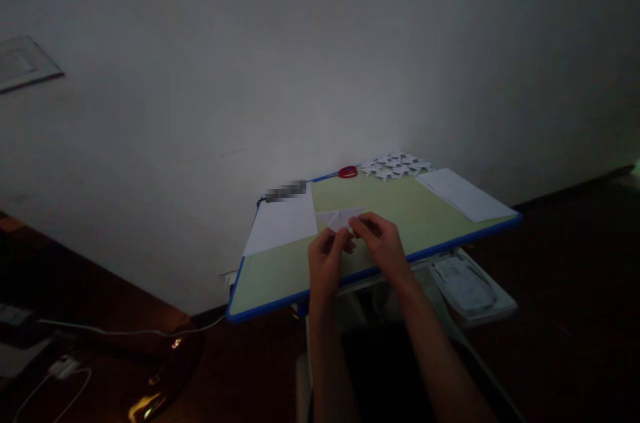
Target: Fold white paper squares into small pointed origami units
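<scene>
While close together, left hand (326, 256) and right hand (383, 238) both in pinch grip on folded paper (344, 217)

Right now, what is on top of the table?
A white sheet at left, a pixelated object, red-handled scissors, folded pieces, white paper at right. Left hand and right hand hold folded paper. Anything beneath these is covered.

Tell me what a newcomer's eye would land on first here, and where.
Probably the person's left hand and right hand, close together at a small folded white paper near the middle of the pale green tabletop. Next, the red loops, apparently scissor handles, stand out at the far edge. Just right of them spreads a cluster of white paper pieces.
</scene>
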A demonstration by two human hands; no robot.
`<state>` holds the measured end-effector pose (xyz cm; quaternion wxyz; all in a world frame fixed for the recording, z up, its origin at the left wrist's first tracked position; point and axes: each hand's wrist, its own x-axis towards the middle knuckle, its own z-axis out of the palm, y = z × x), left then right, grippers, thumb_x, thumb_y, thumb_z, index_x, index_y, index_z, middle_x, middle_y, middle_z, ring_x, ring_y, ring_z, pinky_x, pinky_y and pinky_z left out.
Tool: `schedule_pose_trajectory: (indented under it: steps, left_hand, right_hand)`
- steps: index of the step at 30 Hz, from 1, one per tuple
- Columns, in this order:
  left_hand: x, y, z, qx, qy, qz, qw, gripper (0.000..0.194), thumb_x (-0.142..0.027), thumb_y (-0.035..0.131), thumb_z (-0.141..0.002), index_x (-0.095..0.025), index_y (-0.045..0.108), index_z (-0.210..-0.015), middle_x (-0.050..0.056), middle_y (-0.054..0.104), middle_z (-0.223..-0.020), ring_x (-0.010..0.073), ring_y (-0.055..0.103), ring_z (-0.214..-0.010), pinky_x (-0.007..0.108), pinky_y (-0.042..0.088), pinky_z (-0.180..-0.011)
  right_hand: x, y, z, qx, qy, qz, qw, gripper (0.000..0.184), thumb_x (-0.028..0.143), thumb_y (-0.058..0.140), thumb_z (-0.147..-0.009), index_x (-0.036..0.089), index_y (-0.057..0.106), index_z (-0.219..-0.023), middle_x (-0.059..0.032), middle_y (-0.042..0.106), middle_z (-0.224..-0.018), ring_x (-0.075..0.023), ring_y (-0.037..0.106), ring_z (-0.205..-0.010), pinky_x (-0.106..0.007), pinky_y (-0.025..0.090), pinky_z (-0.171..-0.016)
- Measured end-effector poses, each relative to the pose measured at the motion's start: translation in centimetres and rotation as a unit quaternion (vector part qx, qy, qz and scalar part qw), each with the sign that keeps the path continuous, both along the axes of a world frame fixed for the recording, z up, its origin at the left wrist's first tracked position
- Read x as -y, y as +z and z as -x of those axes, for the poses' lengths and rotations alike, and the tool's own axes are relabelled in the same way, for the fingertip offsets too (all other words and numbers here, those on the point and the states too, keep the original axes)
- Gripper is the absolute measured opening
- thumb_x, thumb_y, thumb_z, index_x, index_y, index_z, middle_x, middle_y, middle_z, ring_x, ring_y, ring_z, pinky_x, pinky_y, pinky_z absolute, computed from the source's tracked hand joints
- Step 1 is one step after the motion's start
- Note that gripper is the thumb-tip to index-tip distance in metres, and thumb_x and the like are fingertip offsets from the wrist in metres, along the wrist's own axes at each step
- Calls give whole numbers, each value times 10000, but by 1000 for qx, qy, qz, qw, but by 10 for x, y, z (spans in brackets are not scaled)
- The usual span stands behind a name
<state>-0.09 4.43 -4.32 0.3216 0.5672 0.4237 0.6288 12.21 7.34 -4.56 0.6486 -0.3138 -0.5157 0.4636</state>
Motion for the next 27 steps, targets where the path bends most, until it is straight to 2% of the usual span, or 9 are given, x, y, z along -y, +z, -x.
schedule_pose_trajectory:
  steps: [11, 15, 19, 24, 27]
  left_hand:
    - [-4, -1, -2, 13, 8, 25, 1000, 315, -433, 674, -889, -150, 728, -761, 10, 646, -630, 138, 583, -619, 263, 453, -662]
    - [-5, 0, -4, 51, 18, 41, 998, 338, -475, 682, -869, -147, 721, -796, 14, 650, -664, 130, 578, -601, 258, 466, -625]
    - [-7, -1, -4, 90, 32, 24, 995, 299, -443, 742, -820, -149, 714, -866, 7, 643, -732, 116, 560, -611, 240, 475, -583]
    - [-7, -1, -4, 139, 18, 25, 990, 282, -400, 783, -770, -137, 710, -842, 14, 658, -742, 124, 568, -636, 239, 482, -572]
    - [-8, -1, -4, 154, 20, 30, 987, 263, -379, 778, -770, -133, 713, -835, 15, 678, -753, 122, 576, -637, 235, 468, -576]
  right_hand:
    - [-2, -5, -1, 49, 22, -30, 998, 281, 447, 646, -899, 210, 606, -752, 17, 632, -693, -167, 599, -685, -275, 459, -669]
    - [-2, -5, -2, 49, 12, -43, 998, 253, 397, 649, -885, 214, 594, -719, 28, 599, -675, -156, 564, -662, -269, 442, -649]
    - [-3, -5, -3, 45, -12, -41, 998, 224, 355, 674, -836, 211, 596, -682, 34, 569, -644, -150, 528, -628, -272, 428, -628]
    - [-3, -5, -4, 53, 17, -35, 998, 176, 338, 674, -810, 202, 632, -707, 15, 633, -666, -165, 574, -651, -277, 452, -639]
    - [-2, -4, -5, 63, 31, -42, 997, 169, 318, 668, -806, 202, 620, -692, 18, 621, -649, -160, 567, -635, -273, 445, -628]
